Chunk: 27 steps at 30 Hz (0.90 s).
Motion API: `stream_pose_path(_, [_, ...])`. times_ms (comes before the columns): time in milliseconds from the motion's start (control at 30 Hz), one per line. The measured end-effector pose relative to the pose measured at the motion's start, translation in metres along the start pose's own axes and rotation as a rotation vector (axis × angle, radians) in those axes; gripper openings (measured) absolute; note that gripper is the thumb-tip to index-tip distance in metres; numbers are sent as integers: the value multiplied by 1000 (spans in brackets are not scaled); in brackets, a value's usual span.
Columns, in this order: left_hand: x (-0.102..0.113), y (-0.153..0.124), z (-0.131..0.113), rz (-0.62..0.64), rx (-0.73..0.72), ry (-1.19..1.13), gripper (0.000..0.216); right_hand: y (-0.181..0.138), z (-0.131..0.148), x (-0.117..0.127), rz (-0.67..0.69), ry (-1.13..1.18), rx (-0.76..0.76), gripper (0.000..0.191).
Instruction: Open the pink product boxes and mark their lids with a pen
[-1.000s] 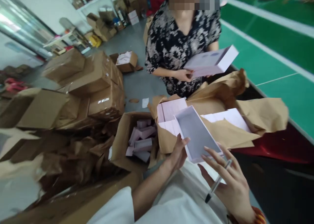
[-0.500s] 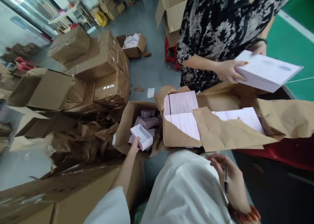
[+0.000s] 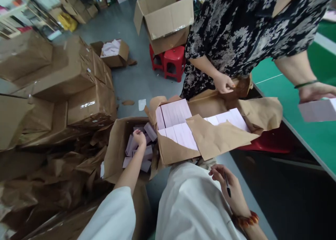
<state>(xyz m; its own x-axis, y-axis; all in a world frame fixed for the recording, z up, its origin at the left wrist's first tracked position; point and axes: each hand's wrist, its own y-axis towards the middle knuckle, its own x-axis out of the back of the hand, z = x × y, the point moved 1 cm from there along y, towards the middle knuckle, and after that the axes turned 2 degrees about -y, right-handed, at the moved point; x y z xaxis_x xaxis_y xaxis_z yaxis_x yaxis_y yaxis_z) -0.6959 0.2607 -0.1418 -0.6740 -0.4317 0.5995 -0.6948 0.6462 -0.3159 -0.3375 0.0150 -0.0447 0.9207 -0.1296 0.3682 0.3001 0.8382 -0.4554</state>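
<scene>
My left hand (image 3: 139, 138) is over an open carton (image 3: 114, 149), its fingers loosely bent and apart, with nothing visible in them. Jumbled in that carton are several small pale lilac boxes (image 3: 147, 152), just under the hand. A dark-tipped pen (image 3: 227, 185) rests in my right hand (image 3: 227, 184), which is low beside my white clothing. Between my hands and slightly farther off stands a paper-wrapped carton (image 3: 178, 156), torn open, with rows of pale boxes (image 3: 177, 114) packed upright. A torn flap of brown paper (image 3: 220, 136) covers some of them.
Across from me, a co-worker in a floral top (image 3: 236, 33) holds a pale box (image 3: 317, 110) over a green table (image 3: 325, 142). Wrapped cartons (image 3: 86, 89) and crumpled brown paper (image 3: 65, 180) crowd the left. Red stools (image 3: 174, 59) stand behind, beside a large open carton (image 3: 168, 19).
My left hand has let go of a small open box and risen slightly within the carton. The co-worker has carried the pale box rightward, one hand now off it. My view has shifted right.
</scene>
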Motion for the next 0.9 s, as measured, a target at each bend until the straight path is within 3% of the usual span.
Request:
stream_pose_path(67, [-14,-22,-12,52,-175,44,27,1,-2,-2,-13,12,-15,65])
stream_pose_path(167, [-45,-70,-30,300,-452,107,36,5,-4,-7,-24,39,-32,73])
stream_pose_path(300, [-116,-141,-64,744,-772,226,46,10,-8,-14,-34,74,-59,81])
stream_pose_path(367, [-158,-172,-83,899,-873,305,53,11,-9,-14,-61,91,-78,81])
stream_pose_path(467, [-210,-207,-107,993,-913,454,60,8,-9,-11,-132,118,-98,80])
stream_pose_path(533, [-230,-223,-118,1002,-894,551,58,5,-8,-6,-185,134,-107,80])
stream_pose_path(700, [-246,-244,-129,1083,-924,656,37,3,-10,2,-312,193,-146,77])
stream_pose_path(900, [-266,-248,-142,1368,-893,708,33,17,-9,6,-403,294,-142,75])
